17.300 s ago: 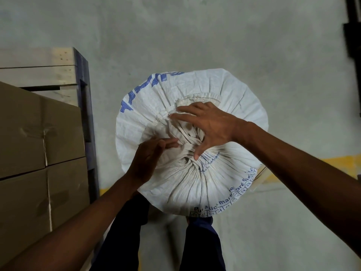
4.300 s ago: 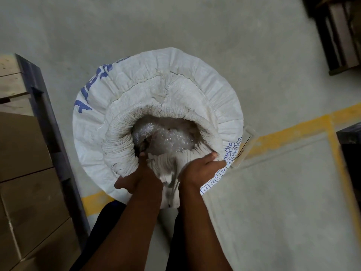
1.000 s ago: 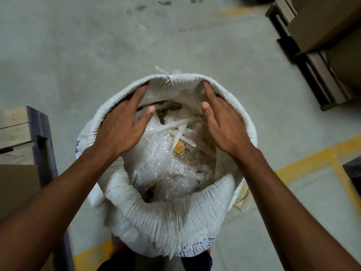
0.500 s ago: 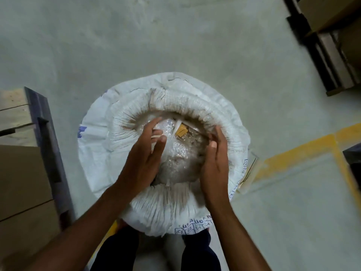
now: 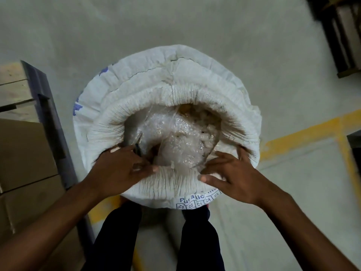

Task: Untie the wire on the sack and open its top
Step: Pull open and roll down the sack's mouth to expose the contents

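Our left hand (image 5: 119, 169) gripping the sack (image 5: 166, 90) rim, a dark thin thing at its fingers, our right hand (image 5: 232, 177) spread flat on the rim beside it, plastic (image 5: 175, 137) just beyond both

Left hand (image 5: 119, 169) and right hand (image 5: 232, 175) low, fingers spread.

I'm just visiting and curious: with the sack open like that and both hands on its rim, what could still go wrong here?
The left hand seems to hold a thin dark thing, perhaps the wire, against the sack; it might drop in among the bubble wrap. The rolled rim under the right hand might spring back and narrow the mouth. Pulling the near edge might tip the sack toward the person's legs.
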Motion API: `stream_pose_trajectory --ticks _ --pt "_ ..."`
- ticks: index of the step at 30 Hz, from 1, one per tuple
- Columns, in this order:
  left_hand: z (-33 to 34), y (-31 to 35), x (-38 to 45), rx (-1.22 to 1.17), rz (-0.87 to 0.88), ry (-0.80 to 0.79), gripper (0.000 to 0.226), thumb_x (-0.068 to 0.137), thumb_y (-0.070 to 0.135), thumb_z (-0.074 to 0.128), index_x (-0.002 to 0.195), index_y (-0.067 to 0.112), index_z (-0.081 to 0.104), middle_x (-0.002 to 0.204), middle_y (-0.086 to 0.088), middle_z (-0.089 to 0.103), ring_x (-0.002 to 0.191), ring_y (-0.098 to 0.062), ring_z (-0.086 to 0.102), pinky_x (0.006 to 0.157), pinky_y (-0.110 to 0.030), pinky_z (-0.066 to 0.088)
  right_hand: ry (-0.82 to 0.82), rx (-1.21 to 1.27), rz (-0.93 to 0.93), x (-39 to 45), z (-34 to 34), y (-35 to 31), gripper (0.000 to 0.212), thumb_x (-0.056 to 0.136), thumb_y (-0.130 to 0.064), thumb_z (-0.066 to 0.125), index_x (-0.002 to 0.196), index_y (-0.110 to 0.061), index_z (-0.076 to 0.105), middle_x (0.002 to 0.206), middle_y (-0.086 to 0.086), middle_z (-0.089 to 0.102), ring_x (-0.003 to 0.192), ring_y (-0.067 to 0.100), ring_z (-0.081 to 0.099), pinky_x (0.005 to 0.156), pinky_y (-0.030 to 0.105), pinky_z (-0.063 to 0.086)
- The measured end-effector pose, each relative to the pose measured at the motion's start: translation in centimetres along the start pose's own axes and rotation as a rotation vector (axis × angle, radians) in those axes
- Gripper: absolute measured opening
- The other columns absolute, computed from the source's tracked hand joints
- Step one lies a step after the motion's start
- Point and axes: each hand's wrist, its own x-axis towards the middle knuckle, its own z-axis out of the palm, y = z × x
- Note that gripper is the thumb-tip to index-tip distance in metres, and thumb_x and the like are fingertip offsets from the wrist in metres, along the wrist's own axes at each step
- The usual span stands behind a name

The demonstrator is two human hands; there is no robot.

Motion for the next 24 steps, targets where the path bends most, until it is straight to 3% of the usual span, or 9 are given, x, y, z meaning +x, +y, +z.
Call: stream_pose_trajectory --ticks 2,4,6,9,11,13,18,20,24 --pt "-0.3 -0.1 -0.2 0.035 -0.001 -0.091 0.085 0.072 0.101 0.014 0.092 0.05 0.078 0.094 0.017 0.072 0.104 0.002 0.065 0.088 -0.027 0.049 -0.016 -0.034 -0.041 -0.3 -0.1 0.6 0.078 0.085 -0.094 0.013 0.093 -0.043 0.072 0.108 -0.028 0.072 0.15 -0.002 0.03 0.117 0.037 -0.02" --pt "-0.6 -0.2 -0.2 0.027 0.024 -0.158 0.075 0.071 0.102 0.021 0.077 0.049 0.074 0.088 0.018 0.07 0.096 0.006 0.064 0.08 -0.025 0.048 -0.057 -0.045 -0.032 -0.5 -0.3 1.0 0.072 0.081 -0.097 0.011 0.067 -0.046 0.06 0.08 -0.029 0.068 0.149 -0.003 0.033 0.12 0.04 -0.023" --pt "-0.9 -0.1 -0.5 -0.025 0.039 -0.199 0.069 0.068 0.105 0.022 0.065 0.053 0.068 0.078 0.021 0.068 0.079 0.008 0.064 0.068 -0.022 0.042 -0.092 -0.044 -0.018 -0.6 -0.6 1.2 0.068 0.082 -0.096 0.017 0.056 -0.043 0.051 0.07 -0.023 0.067 0.147 -0.001 0.04 0.125 0.053 -0.017" --pt "-1.4 0.9 -1.0 -0.049 0.026 -0.336 0.05 0.071 0.099 0.033 0.06 0.06 0.062 0.067 0.033 0.062 0.071 0.015 0.059 0.071 -0.026 0.032 -0.108 -0.057 -0.016 -0.8 -0.8 1.0 0.061 0.092 -0.083 0.035 0.051 -0.038 0.042 0.065 -0.018 0.063 0.129 -0.006 0.053 0.127 0.055 -0.01" --pt "-1.4 1.2 -1.2 -0.044 0.015 -0.412 0.047 0.069 0.095 0.038 0.057 0.057 0.062 0.059 0.032 0.06 0.066 0.019 0.056 0.07 -0.023 0.029 -0.101 -0.072 -0.027 -1.1 -0.9 1.0 0.061 0.095 -0.079 0.04 0.052 -0.036 0.043 0.061 -0.019 0.053 0.103 -0.014 0.053 0.127 0.056 -0.007" --pt "-1.1 1.1 -1.3 -0.028 0.015 -0.435 0.062 0.065 0.097 0.037 0.057 0.043 0.066 0.057 0.024 0.06 0.063 0.016 0.056 0.067 -0.015 0.026 -0.109 -0.111 -0.026 -1.4 -0.9 0.9 0.069 0.092 -0.084 0.033 0.06 -0.027 0.056 0.063 -0.017 0.048 0.09 -0.008 0.049 0.128 0.055 -0.006" --pt "-0.7 0.7 -1.4 0.016 0.099 -0.374 0.088 0.064 0.108 0.025 0.072 0.035 0.075 0.073 0.019 0.071 0.082 0.011 0.061 0.095 -0.017 0.029 -0.104 -0.179 -0.065 -1.8 -1.0 0.3 0.06 0.091 -0.086 0.022 0.061 -0.038 0.044 0.062 -0.015 0.05 0.104 0.001 0.056 0.128 0.054 -0.001" --pt "-0.8 1.1 -1.4 0.034 0.124 -0.304 0.09 0.065 0.107 0.022 0.078 0.035 0.076 0.077 0.018 0.07 0.088 0.01 0.056 0.088 -0.013 0.037 -0.022 -0.223 -0.113 -1.9 -0.7 0.1 0.058 0.098 -0.081 0.025 0.067 -0.038 0.048 0.065 -0.011 0.058 0.097 0.007 0.06 0.125 0.054 0.011" --pt "-0.5 1.6 -1.6 0.025 0.122 -0.249 0.081 0.079 0.098 0.023 0.106 0.04 0.071 0.095 0.018 0.071 0.089 0.004 0.062 0.081 -0.029 0.053 0.206 -0.194 -0.177 -1.9 -0.2 -0.5 0.059 0.102 -0.075 0.031 0.107 -0.032 0.071 0.081 -0.015 0.062 0.092 0.016 0.065 0.114 0.045 0.036"
